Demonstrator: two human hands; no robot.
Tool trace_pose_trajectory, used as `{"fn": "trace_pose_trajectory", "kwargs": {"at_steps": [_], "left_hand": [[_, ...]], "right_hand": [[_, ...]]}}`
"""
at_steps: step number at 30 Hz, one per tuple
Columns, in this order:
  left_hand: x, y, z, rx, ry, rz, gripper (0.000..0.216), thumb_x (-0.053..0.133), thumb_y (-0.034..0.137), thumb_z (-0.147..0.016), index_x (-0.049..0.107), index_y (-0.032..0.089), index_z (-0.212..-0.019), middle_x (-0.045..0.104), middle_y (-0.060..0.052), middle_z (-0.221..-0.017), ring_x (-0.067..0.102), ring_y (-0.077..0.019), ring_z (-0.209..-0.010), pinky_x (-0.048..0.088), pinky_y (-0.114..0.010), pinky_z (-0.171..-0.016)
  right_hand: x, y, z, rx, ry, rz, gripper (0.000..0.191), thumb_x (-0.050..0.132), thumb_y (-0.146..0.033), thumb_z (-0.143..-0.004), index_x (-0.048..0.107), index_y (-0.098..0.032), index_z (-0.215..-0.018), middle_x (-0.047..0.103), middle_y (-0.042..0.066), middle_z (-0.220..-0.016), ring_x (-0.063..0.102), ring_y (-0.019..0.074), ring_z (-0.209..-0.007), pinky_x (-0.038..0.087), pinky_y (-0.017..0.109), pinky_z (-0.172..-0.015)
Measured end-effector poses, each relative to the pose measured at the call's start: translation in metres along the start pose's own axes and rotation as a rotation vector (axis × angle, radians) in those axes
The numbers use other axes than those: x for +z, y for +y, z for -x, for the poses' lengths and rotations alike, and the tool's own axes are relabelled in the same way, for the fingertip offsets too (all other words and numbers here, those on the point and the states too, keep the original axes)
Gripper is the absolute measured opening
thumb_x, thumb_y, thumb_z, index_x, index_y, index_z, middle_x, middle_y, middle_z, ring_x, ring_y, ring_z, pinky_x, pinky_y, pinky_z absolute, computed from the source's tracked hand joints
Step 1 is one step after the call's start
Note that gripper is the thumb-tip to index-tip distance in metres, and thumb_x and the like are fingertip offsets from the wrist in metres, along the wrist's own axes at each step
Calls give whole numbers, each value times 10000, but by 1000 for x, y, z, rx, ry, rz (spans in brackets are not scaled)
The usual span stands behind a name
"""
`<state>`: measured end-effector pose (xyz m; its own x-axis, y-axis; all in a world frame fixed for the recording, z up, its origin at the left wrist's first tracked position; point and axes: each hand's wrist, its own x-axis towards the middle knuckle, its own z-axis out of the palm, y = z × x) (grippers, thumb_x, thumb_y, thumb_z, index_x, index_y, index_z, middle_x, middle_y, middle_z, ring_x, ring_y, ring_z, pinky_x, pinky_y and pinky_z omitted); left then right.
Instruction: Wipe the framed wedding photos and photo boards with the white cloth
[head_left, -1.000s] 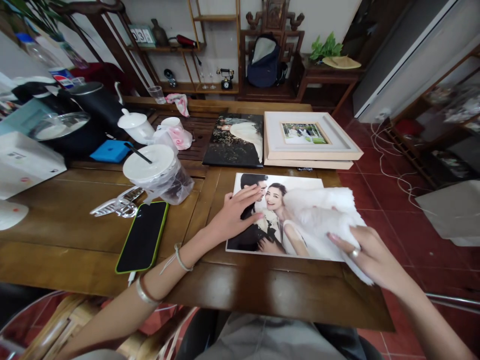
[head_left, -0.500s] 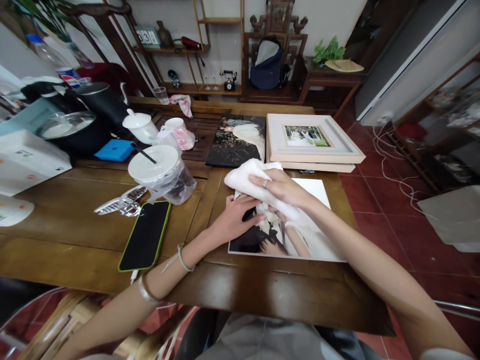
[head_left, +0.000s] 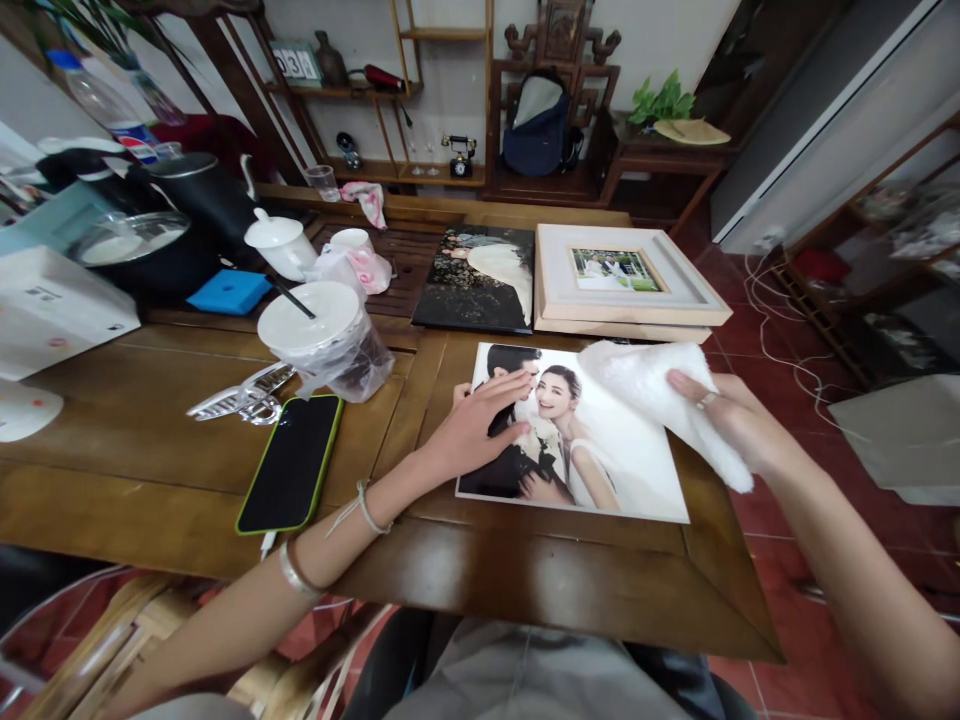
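Observation:
A glossy photo panel (head_left: 630, 460) of a couple lies flat on the wooden table in front of me. My left hand (head_left: 480, 430) rests over its left part, fingers stretched out flat and touching the surface, with one fingertip at the left edge. A fluffy white cloth (head_left: 645, 375) is gripped in my right hand (head_left: 731, 415), which is at the panel's right side. Part of the cloth lies over the panel's upper right corner, and its lower end hangs past the right edge.
Behind the panel lie a dark photo panel (head_left: 476, 280) and stacked white picture frames (head_left: 551, 285). To the left are a phone (head_left: 291, 465) with a cable, a silver hair clip (head_left: 244, 395), a bagged drink cup (head_left: 315, 325), a blue box (head_left: 229, 291) and a black pot (head_left: 150, 270).
My right hand has swept the white cloth rightward, from the panel's upper left to its right edge, uncovering the pictured couple. My left hand stays nearly in place.

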<state>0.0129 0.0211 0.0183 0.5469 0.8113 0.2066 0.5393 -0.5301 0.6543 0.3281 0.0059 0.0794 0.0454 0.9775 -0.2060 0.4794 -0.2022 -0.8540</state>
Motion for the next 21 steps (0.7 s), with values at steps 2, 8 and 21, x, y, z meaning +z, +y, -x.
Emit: {"fn": "trace_pose_trajectory", "kwargs": {"at_steps": [2,8,21], "left_hand": [[0,1,0,-7,3,-10,476,533,362,-921,456,287,-1385,434,-53,-1486,375,-257,-1390,291,-511,-1112],[-1,2,1,-42,7,-78,544,462,416,-943,353,247,-1448,303,-106,-1553,231,-279,-1452,273,-520,-1113],[-2,4,2,-44,-92,-210,616,385,488,-964,232,212,-1493,215,-131,-1582,158,-256,-1472,249,-498,-1117]], "right_hand": [[-10,9,4,-1,39,41,389,544,-578,-832,522,-254,-619,580,4,-560,515,201,-487,386,320,-422],[-13,3,2,-407,-41,488,446,483,-509,-889,371,-232,-558,471,-20,-521,483,169,-485,405,322,-497],[24,-12,-7,-751,-209,840,110,456,-167,-843,543,-217,-797,532,158,-1371,339,353,-1377,310,602,-1097]]}}
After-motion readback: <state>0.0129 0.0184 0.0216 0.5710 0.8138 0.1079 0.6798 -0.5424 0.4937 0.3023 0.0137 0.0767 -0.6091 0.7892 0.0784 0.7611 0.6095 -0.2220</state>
